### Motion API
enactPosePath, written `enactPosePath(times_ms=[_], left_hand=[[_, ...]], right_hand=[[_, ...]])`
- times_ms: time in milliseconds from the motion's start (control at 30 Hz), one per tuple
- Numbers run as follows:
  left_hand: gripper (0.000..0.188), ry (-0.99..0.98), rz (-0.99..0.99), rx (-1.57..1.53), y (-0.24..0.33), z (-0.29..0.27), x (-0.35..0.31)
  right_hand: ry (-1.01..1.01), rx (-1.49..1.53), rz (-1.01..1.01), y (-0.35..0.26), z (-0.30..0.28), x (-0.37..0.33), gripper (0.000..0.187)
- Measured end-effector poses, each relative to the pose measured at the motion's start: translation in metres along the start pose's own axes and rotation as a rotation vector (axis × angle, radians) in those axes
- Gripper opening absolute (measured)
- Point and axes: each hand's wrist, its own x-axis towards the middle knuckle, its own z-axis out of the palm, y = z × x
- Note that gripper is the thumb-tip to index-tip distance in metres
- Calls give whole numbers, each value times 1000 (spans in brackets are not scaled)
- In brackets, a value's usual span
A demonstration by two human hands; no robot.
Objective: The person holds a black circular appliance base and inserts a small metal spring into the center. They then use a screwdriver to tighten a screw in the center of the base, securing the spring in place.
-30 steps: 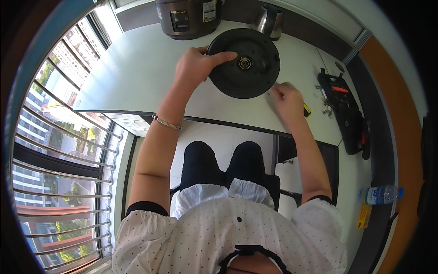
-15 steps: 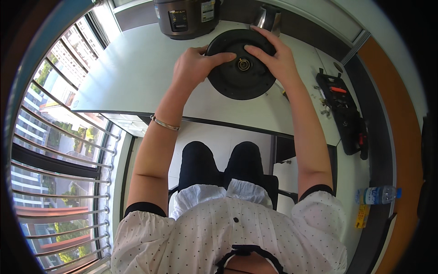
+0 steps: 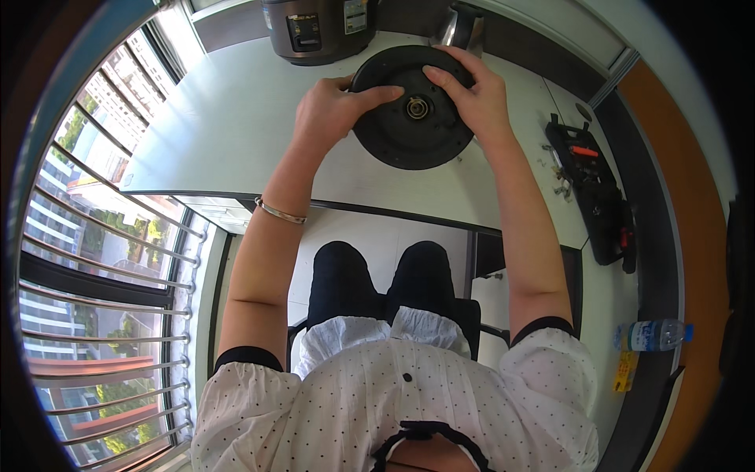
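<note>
Held up over the white table is a round black disc (image 3: pixel 405 141), with a small brass-coloured coil or ring (image 3: pixel 418 108) at its centre and small holes about its face. My left hand (image 3: pixel 326 112) grips the left edge, its thumb laid across the face toward the centre. On the upper right edge my right hand (image 3: pixel 484 96) is closed, thumb bent over the face. The fingers behind the disc are largely hidden, as is its underside.
Beyond the disc stand a dark rice cooker (image 3: pixel 318 35) and a metal kettle (image 3: pixel 460 31). To the right lie a black tool case (image 3: pixel 594 193) with red-handled tools and loose metal bits (image 3: pixel 559 177). A water bottle (image 3: pixel 657 336) lies near a yellow packet (image 3: pixel 625 372). Window bars line the left.
Both hands have shifted the disc very slightly to the left and away from me. The grip looks the same.
</note>
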Motion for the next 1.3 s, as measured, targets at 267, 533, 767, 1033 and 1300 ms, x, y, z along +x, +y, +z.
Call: enactPosePath(times_ms=[267, 533, 767, 1033, 1300], left_hand=[[59, -83, 53, -85, -11, -4, 2], [55, -130, 38, -145, -13, -4, 7], [50, -106, 41, -193, -9, -3, 3], [48, -112, 52, -219, -3, -3, 0], [47, -121, 49, -249, -3, -4, -1]], right_hand=[[-47, -28, 50, -4, 2, 0, 38], [-34, -4, -1, -3, 2, -3, 37], [-46, -68, -20, -2, 2, -6, 37], [-18, -100, -87, 9, -2, -7, 37], [-4, 45, 7, 11, -5, -11, 42]])
